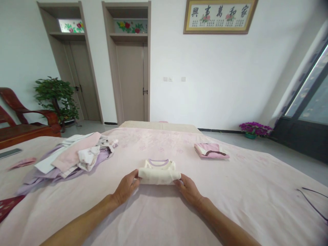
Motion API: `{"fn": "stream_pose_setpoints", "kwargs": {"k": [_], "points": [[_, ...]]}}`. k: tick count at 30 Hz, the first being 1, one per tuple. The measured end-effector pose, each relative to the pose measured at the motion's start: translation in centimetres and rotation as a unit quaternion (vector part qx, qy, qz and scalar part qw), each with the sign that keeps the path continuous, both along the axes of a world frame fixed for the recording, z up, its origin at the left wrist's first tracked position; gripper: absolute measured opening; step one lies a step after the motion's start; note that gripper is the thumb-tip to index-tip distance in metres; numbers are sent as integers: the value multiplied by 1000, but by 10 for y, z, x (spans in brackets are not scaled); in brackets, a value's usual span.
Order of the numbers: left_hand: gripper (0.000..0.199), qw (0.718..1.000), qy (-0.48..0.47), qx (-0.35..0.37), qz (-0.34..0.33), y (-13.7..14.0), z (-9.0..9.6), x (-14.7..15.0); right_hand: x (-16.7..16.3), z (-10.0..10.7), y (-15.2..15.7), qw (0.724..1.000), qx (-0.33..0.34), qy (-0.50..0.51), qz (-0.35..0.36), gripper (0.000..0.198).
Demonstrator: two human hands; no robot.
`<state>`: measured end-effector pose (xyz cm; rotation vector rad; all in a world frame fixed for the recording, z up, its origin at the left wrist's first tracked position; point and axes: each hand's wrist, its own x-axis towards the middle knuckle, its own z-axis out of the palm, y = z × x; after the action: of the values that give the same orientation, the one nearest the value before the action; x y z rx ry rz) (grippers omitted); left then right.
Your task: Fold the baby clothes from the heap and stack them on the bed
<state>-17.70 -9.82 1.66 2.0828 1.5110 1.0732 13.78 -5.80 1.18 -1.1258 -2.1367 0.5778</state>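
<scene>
A small cream shirt point(159, 175) with a lilac-trimmed neckline lies in front of me, its lower part folded up into a thick band below the collar. My left hand point(127, 186) grips the left end of that band between thumb and fingers. At the opposite end, my right hand point(189, 188) pinches the fold in the same way. Both hands rest low, close to the pink sheet point(159, 218) under the shirt.
Left of me is a loose heap of clothes point(74, 155), with a phone point(10, 153) and a dark red cloth point(10, 206) near it. A folded pink-and-white garment point(211, 151) lies to the right. Dark thin cords point(311, 204) reach in at the right edge.
</scene>
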Motion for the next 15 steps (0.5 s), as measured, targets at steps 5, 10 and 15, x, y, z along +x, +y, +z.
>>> {"fn": "stream_pose_setpoints", "kwargs": {"k": [5, 10, 15], "points": [[21, 988, 8, -51, 148, 26, 7, 25, -17, -1, 17, 992, 25, -56, -113, 34], [27, 965, 49, -123, 227, 76, 7, 39, -34, 3, 53, 969, -45, -96, -225, 37], [26, 946, 62, -190, 254, 106, -2, 38, -43, 1, 69, 949, -91, -110, -281, 33]]}}
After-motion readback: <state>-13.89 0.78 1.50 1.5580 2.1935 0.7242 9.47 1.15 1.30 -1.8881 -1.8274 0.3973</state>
